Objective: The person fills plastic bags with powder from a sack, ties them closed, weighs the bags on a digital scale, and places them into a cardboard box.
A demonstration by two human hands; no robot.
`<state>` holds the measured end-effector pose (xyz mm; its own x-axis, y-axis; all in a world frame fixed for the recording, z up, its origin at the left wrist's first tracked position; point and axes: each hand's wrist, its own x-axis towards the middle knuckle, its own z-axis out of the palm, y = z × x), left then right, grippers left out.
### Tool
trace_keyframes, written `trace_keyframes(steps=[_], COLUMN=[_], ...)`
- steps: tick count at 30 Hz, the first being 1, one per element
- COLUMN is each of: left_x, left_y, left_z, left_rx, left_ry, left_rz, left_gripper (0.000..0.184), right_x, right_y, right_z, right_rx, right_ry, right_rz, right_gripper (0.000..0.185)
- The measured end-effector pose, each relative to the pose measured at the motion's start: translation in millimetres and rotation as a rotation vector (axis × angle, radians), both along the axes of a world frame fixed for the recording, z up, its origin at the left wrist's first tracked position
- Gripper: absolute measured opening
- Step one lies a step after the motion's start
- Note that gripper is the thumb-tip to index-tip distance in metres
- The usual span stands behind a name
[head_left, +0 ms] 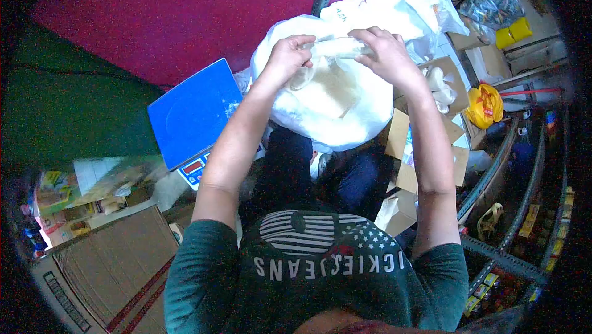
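Note:
My left hand (288, 58) pinches one end of a clear plastic bag (338, 47), with thumb and forefinger closed on it. At the other end, the fingers of my right hand (388, 55) are curled over the same bag. It stretches sideways between both hands, and part of it looks filled with something pale. Right below stands a big white plastic sack (370, 121), its mouth wide open. Pale beige, fine-grained stuff (336, 87) lies inside the sack. Glare washes out the detail of the bag.
A blue-topped digital scale (194, 109) sits to the left of the sack. Open cardboard boxes (404, 177) stand at right, near a yellow bag (484, 106) and metal shelving (524, 180). A large carton (117, 260) is at lower left. More white bags (401, 13) lie behind.

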<state>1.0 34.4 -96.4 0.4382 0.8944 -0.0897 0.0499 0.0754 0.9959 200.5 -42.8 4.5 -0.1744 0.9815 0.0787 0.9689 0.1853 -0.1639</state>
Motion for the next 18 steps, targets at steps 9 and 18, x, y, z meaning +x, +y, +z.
trace_keyframes(steps=[9, 18], left_x=[13, 14], left_y=[-8, -12], left_z=[5, 8], left_rx=[-0.003, -0.043], left_ry=[0.055, 0.064], left_rz=[-0.065, -0.052], left_gripper=[0.043, 0.042], right_x=[-23, -15], right_y=[5, 1], right_z=[20, 14], right_rx=[0.156, 0.172], right_ry=[-0.463, -0.431], right_rz=[0.097, 0.082], right_gripper=[0.035, 0.034])
